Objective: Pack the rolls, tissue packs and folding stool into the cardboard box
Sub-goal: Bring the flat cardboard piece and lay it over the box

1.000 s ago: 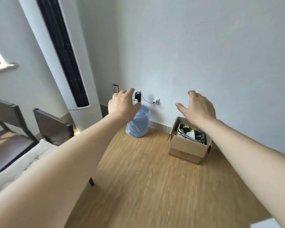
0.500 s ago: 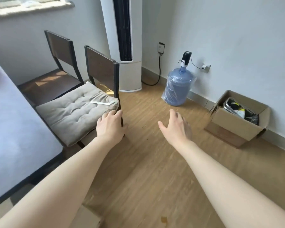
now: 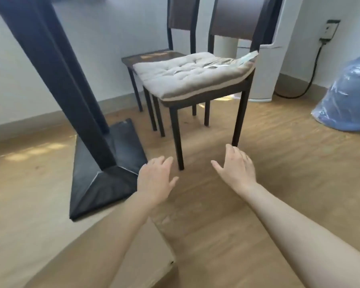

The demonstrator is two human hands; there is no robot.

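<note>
My left hand (image 3: 156, 179) and my right hand (image 3: 236, 168) reach forward low over the wooden floor, fingers spread and relaxed, holding nothing. A flat piece of brown cardboard (image 3: 152, 256), likely part of a cardboard box, lies under my left forearm at the bottom of the view; its shape is mostly hidden. No rolls, tissue packs or folding stool are in sight.
A dark chair with a grey cushion (image 3: 193, 77) stands just ahead; its front leg (image 3: 178, 142) is between my hands. A second chair (image 3: 152, 56) is behind it. The black table pillar and base (image 3: 104, 163) are left. A blue water bottle (image 3: 349, 98) and white air conditioner (image 3: 266, 59) are right.
The view has swung left and dropped near the floor. The filled cardboard box by the wall has left the frame. Both hands stay empty and now reach toward the chair legs.
</note>
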